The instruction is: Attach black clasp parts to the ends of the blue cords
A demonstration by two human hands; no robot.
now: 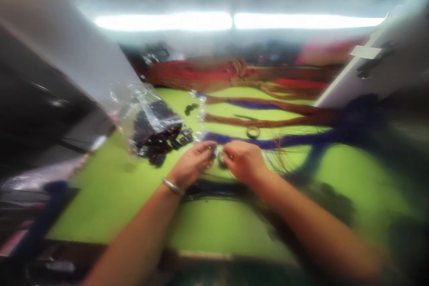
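Observation:
My left hand (194,161), with a bracelet at its wrist, is closed in a pinch near the middle of the green table. A small dark piece, too blurred to name, shows at its fingertips. Close by on the right, my right hand (244,161) is closed too, its fingers curled round something small and greyish that I cannot make out. A bundle of blue wires (264,144) with clear ends lies just beyond both hands. Dark wires (217,189) run below them. To the left, small black connectors (157,159) spill from a clear plastic bag (147,107).
Brown wire bundles (268,122) lie across the green table (100,205), with a roll of tape (253,132) beside them. Red and brown wires (201,71) are heaped at the back. Pale panels (351,67) stand at both sides under bright tube lights (167,21).

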